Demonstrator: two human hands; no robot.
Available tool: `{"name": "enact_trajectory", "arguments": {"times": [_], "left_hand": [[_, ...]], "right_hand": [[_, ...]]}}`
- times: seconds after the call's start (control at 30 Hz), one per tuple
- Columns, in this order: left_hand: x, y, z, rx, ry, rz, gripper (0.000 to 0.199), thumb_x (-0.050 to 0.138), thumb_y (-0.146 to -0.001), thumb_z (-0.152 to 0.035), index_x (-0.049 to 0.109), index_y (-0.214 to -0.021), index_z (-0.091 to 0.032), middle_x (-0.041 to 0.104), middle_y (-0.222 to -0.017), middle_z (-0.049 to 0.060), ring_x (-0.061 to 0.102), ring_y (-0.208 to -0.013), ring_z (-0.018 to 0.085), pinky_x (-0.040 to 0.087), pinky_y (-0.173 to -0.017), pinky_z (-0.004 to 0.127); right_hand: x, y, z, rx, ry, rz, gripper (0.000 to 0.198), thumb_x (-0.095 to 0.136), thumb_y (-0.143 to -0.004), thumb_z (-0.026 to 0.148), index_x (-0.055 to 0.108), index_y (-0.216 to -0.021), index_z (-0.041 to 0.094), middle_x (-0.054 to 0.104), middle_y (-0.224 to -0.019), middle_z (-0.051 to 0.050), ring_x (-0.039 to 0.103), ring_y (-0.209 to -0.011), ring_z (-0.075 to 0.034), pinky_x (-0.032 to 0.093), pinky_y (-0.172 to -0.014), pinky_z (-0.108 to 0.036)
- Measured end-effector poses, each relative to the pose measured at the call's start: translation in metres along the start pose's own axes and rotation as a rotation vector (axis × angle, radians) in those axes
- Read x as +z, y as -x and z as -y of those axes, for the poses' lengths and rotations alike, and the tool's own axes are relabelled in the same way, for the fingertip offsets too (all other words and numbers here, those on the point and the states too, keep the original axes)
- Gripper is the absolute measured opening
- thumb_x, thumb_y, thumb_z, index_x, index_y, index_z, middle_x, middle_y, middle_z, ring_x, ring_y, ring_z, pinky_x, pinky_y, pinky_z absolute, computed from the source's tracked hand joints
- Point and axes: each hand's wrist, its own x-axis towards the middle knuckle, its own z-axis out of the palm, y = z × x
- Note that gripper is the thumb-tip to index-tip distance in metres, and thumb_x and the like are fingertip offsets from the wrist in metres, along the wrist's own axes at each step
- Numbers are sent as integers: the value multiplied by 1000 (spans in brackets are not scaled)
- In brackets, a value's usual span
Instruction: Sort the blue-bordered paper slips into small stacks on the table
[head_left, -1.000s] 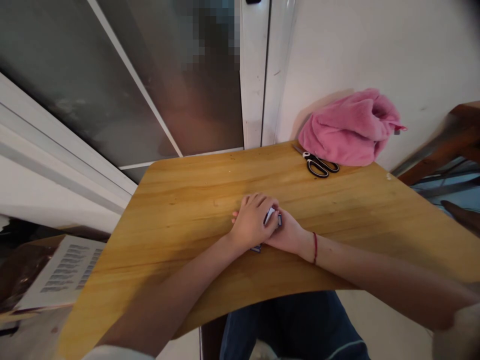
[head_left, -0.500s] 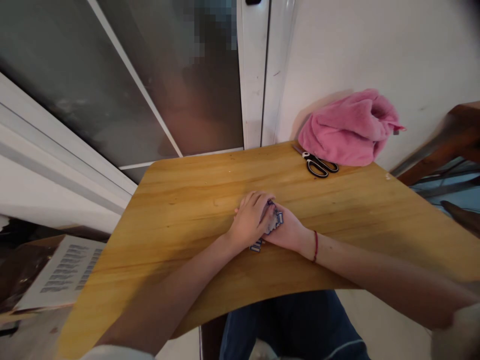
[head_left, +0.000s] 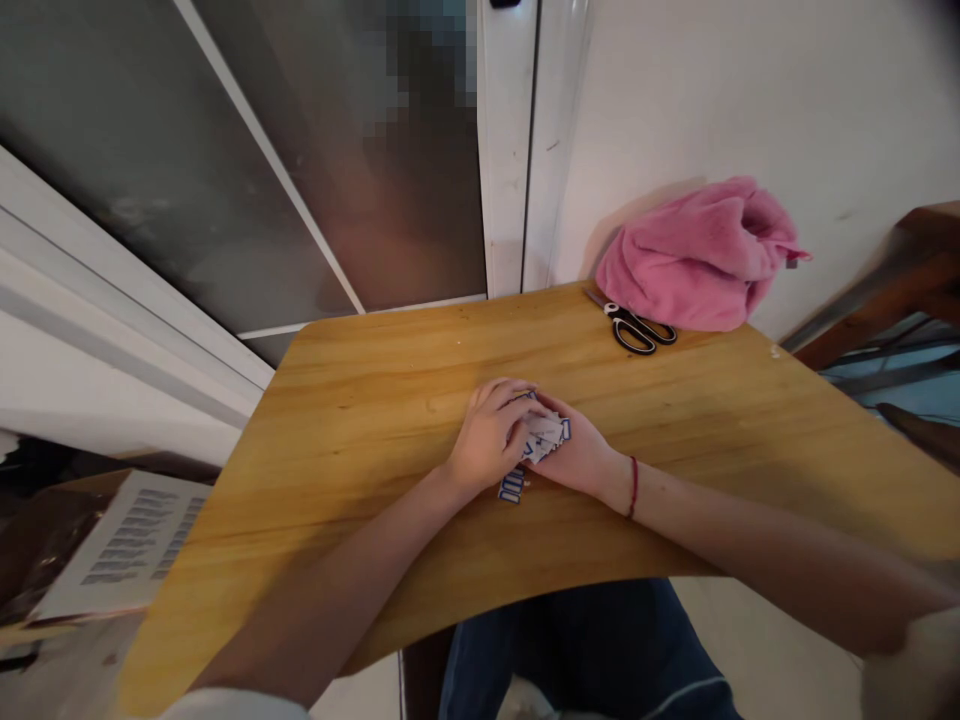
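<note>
A small heap of white paper pieces with blue edges (head_left: 546, 434) lies in my right hand (head_left: 581, 458), which rests palm up on the wooden table (head_left: 360, 400). My left hand (head_left: 484, 440) curls over the heap from the left, its fingers pressed on the pieces and on my right hand's fingers, which are mostly hidden. Below the hands, a blue-and-white printed piece (head_left: 511, 486) sits against the tabletop; its upper end is covered. A red string bracelet (head_left: 634, 487) circles my right wrist.
Black-handled scissors (head_left: 634, 328) lie near the table's back edge, beside a pink plush cloth (head_left: 697, 260) against the wall. A framed glass door (head_left: 375, 200) stands behind the table. At the left, lower than the tabletop, is a printed cardboard box (head_left: 120, 545).
My left hand has shifted slightly left and drawn back, so more of the paper heap in my right palm shows. My right hand has hardly moved.
</note>
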Motion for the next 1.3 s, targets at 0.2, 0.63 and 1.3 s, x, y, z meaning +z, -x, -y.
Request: {"name": "enact_trajectory", "arguments": {"times": [0.2, 0.63, 1.3], "left_hand": [[-13, -1, 9, -41, 133, -92, 27, 39, -82, -7, 58, -96, -20, 58, -105, 7, 55, -100, 18, 45, -90, 35], [-29, -5, 23, -151, 128, 742, 42, 81, -61, -42, 56, -87, -21, 47, -95, 1, 45, -92, 18, 39, -78, 27], [-31, -8, 28, -220, 201, 766, 22, 72, -70, -26, 56, -84, -19, 47, -85, 0, 44, -82, 14, 38, -74, 25]], "right_hand": [[9, 7, 11, -62, 5, -58, 43, 25, -97, 42, 61, -95, 18, 72, -83, -5, 68, -81, -19, 52, -84, -40], [-9, 3, 52, -262, -52, -39, 38, 30, -95, 37, 59, -103, 13, 66, -80, -8, 61, -70, -18, 53, -66, -33], [-8, 0, 47, -251, -55, -79, 25, 35, -85, 20, 57, -94, 14, 63, -75, -8, 56, -63, -16, 51, -60, -28]]}}
